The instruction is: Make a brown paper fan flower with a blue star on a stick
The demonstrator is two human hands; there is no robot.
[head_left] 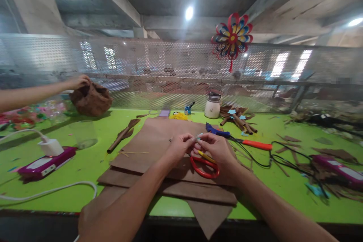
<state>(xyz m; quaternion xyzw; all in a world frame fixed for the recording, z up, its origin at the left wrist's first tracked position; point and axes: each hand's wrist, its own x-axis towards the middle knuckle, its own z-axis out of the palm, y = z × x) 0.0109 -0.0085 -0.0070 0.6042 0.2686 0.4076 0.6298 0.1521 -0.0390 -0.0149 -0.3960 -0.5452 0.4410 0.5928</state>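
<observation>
Over a stack of brown paper sheets (159,130), my left hand (181,145) and my right hand (215,147) meet fingertip to fingertip. Both are closed in a pinch on a small pale-blue piece (199,135), mostly covered by the fingers. Just under my right hand are red-handled scissors (204,168) and a thin yellow stick (206,155); I cannot tell whether that hand also holds them. A blue-and-orange glue gun (217,131) lies beyond my right hand. A thin yellow strand (134,153) rests on the paper at the left.
At the left, another person's hand (79,82) grips a crumpled brown bag (92,100). Purple power strips (47,162) stand at both sides, with cables on the green table (170,206). A white jar (212,106), rolled brown pieces (239,119) and a clear cup (85,136) stand about.
</observation>
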